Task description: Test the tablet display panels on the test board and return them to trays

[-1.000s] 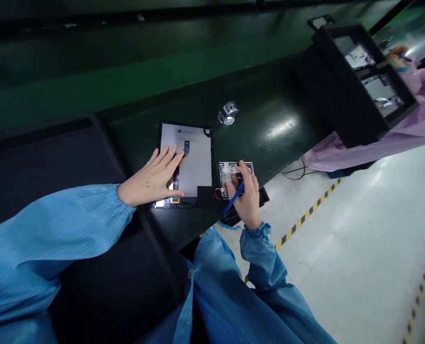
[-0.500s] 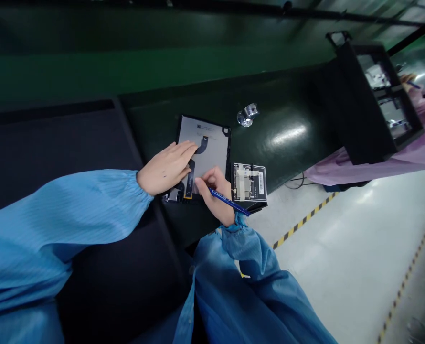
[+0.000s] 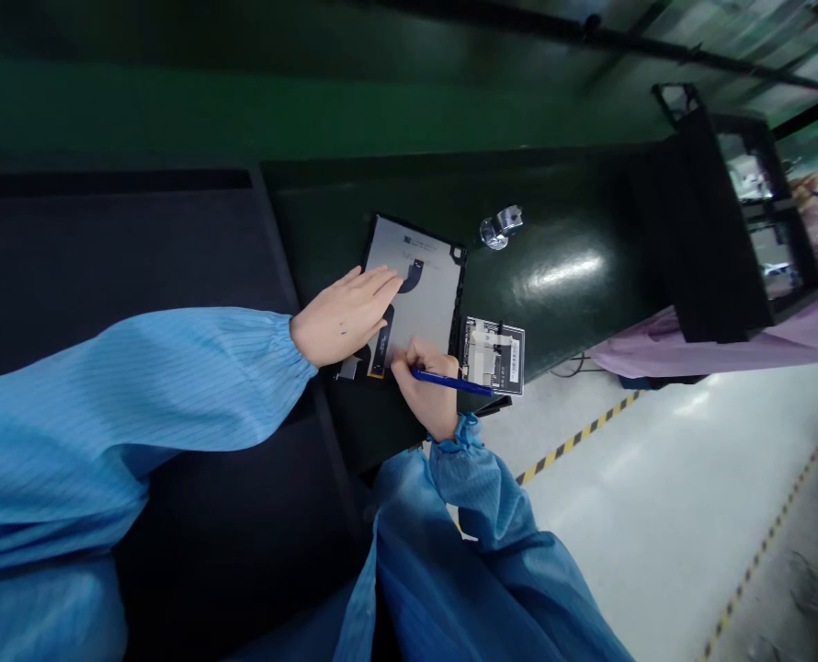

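A flat grey display panel [image 3: 429, 296] with a black edge lies on the dark green bench, its dark ribbon cables showing. My left hand [image 3: 346, 317] rests flat across its left side, fingers stretched out together. Close to the panel's lower edge, my right hand [image 3: 431, 384] is closed around a blue pen [image 3: 454, 382]. The pen's back end points right; its tip is hidden by my fingers. Just right of that hand sits a circuit board [image 3: 495, 354] with pale tape and a label, by the bench edge.
A shiny tape roll or dispenser [image 3: 501, 227] stands behind the panel. To the left is a large black tray [image 3: 133, 248]. On the right are a black box-like frame [image 3: 719, 221] and a co-worker's pink sleeve [image 3: 657, 340]. Yellow-black tape [image 3: 581, 434] marks the floor.
The whole view has shifted, so the bench things appear farther right. The pen has swung to lie closer to level in my right hand. My left hand stays flat on the panel.
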`<control>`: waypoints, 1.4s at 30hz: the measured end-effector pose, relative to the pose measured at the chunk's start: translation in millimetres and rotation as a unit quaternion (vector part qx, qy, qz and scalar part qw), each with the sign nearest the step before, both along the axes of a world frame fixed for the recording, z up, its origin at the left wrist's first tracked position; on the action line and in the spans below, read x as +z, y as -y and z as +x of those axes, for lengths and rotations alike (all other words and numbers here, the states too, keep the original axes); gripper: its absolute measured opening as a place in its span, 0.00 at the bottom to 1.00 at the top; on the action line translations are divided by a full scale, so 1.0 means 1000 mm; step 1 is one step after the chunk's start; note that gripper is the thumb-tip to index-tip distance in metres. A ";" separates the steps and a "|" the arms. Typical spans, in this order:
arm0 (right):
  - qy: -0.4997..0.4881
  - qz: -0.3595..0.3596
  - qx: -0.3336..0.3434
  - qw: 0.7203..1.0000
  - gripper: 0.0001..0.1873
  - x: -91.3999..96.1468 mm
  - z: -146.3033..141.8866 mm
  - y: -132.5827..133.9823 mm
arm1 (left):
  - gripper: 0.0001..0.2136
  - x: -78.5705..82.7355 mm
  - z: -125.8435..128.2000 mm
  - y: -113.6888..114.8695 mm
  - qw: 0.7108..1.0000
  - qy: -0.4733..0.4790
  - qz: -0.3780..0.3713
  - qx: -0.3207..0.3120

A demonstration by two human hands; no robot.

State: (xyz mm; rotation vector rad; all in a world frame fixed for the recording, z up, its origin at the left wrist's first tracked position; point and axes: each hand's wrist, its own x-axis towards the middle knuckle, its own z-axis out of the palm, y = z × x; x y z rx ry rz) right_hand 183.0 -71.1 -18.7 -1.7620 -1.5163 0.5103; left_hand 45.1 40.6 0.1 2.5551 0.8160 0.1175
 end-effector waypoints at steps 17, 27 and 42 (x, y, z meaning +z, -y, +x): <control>-0.107 0.027 0.073 0.991 0.10 0.018 0.067 -0.088 | 0.25 -0.002 0.002 0.001 0.994 0.092 0.051 0.007; -0.244 0.095 0.195 0.945 0.10 0.052 0.072 -0.046 | 0.15 0.053 0.019 -0.008 0.878 0.279 -0.370 0.124; -0.154 0.078 -0.042 0.984 0.08 -0.008 0.115 0.003 | 0.06 0.014 0.078 0.037 0.991 0.116 -0.054 0.029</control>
